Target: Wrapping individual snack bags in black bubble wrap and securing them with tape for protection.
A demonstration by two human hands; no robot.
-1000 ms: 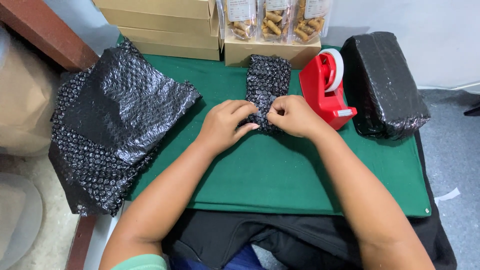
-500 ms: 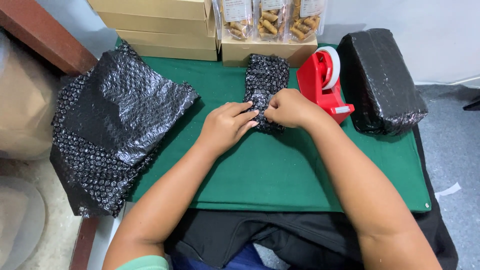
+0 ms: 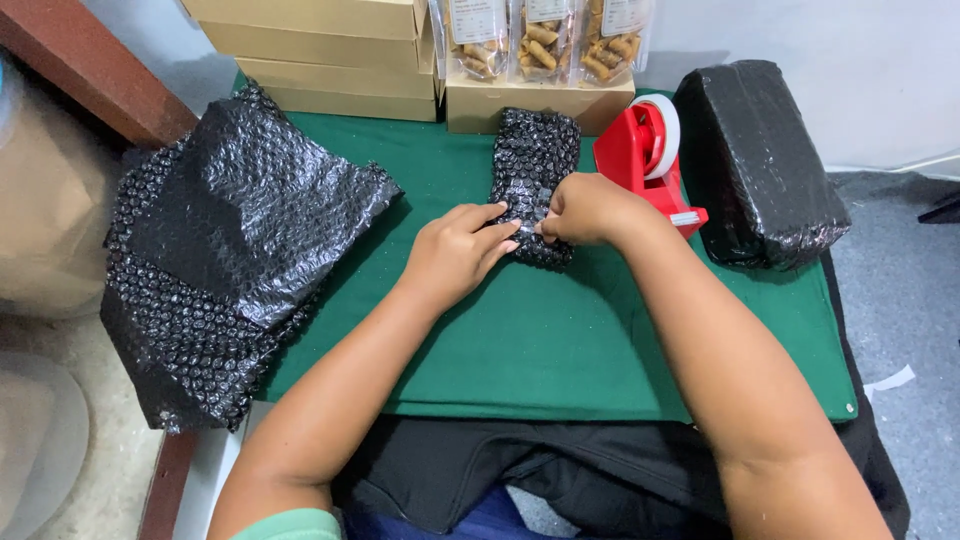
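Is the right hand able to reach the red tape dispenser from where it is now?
Probably yes. The right hand rests on the small bubble-wrapped parcel, and the red tape dispenser stands just beside it on the green mat. Nothing lies between them. The left hand also presses on the parcel.

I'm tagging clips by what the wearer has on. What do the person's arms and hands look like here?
Both forearms are bare, with no gloves, rings or watch visible on the left hand or right hand. A light green short sleeve shows at the left upper arm; the right sleeve is out of view.
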